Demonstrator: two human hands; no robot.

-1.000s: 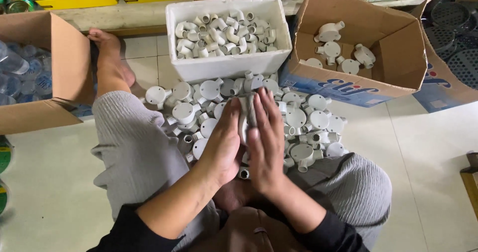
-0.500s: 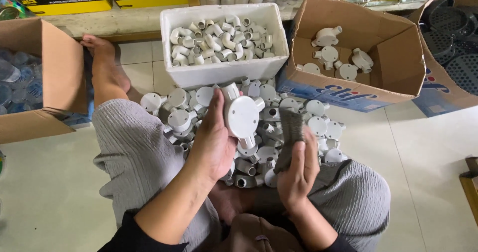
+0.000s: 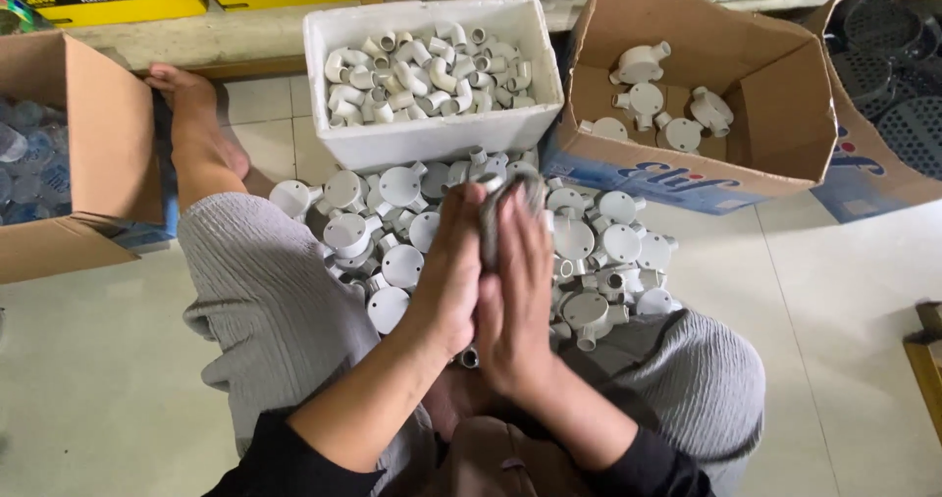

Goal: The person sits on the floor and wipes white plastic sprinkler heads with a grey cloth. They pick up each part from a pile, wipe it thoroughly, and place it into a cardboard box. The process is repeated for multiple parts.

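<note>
My left hand (image 3: 453,271) and my right hand (image 3: 515,281) are pressed palm to palm over my lap. Between them sits a round white junction box, almost fully hidden, and a grey cloth (image 3: 491,212) that my right hand holds against it. Only the cloth's top and a bit of a white spout show above my fingers. Under my hands, between my knees, lies a pile of white junction boxes (image 3: 589,247) on the floor.
A white foam box (image 3: 432,129) of pipe elbows stands beyond the pile. A cardboard box (image 3: 775,95) with a few junction boxes is at the right, another cardboard box (image 3: 108,124) with bottles at the left. My bare foot (image 3: 196,129) rests beside it.
Half a second ago my left hand held the junction box face up and my right hand held the cloth apart. Now the hands have closed together around the box with the cloth.
</note>
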